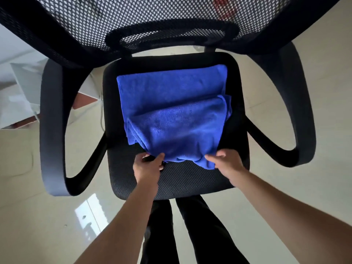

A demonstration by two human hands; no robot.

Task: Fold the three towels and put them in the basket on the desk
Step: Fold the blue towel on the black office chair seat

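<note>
Hidden: fingertips of both hands are tucked under blue cloth; the number of layers in the pile cannot be told; a red shape [221, 8] behind the mesh backrest [152, 16] is only a blur.
Room: black office chair seat [181, 180], glossy pale floor [38, 225], white furniture [22, 88] at left.
Lower towel [171, 86]: flat on the seat, edges square with it.
Upper towel [177, 130]: lies on the lower one, slightly skewed, near edge bunched; long axis unclear.
Left hand [148, 165]: pinches that near edge.
Right hand [226, 162]: grips the same edge.
</note>
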